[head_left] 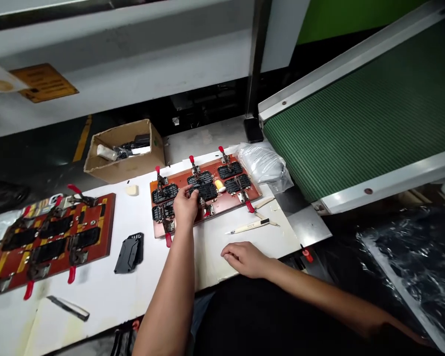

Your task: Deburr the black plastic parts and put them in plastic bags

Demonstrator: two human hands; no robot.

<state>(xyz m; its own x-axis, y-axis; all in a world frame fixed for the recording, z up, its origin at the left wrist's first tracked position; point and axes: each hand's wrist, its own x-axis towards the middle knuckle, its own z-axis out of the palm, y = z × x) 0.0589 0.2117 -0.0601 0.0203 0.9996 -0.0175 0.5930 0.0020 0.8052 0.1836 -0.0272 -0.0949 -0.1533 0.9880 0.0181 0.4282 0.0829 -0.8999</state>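
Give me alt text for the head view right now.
The left hand reaches onto a red-brown clamp board holding black parts, while the right hand rests flat on the white table. A second board lies to the left, a green conveyor belt to the right.

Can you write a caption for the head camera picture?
Left hand on the clamp board; right hand flat on the table.

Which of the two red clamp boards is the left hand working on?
The smaller board at the table's middle, beside the green conveyor; the left hand rests on its black parts. The larger board at far left lies untouched.
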